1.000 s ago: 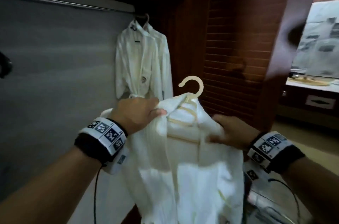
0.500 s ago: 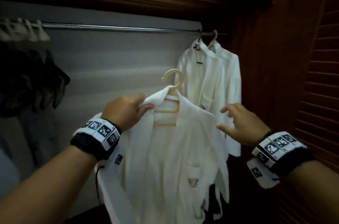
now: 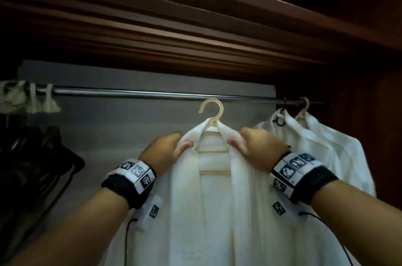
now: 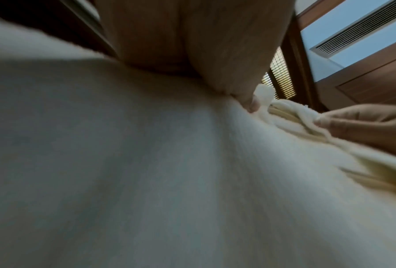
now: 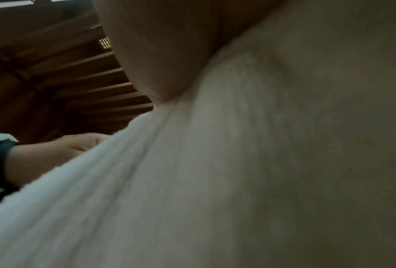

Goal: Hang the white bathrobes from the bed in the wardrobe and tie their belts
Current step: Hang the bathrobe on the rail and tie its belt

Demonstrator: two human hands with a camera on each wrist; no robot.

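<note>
White terry bathrobe point(image 3: 208, 189) on its cream plastic hanger point(image 3: 212, 113) sits mid-frame, our left hand point(image 3: 165, 152) and right hand point(image 3: 258, 148) each pinching a collar edge just below the hook. We judge this the hanging step: hook just under the steel wardrobe rail point(image 3: 152, 93), not yet over it. Next: lift, catch rail, release, then tie the belt.

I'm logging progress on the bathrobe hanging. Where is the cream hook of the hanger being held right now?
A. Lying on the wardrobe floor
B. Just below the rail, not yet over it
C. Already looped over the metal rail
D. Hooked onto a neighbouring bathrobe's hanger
B: in the head view the hanger hook sits just under the rail, while the left hand and right hand grip the bathrobe collar.
</note>
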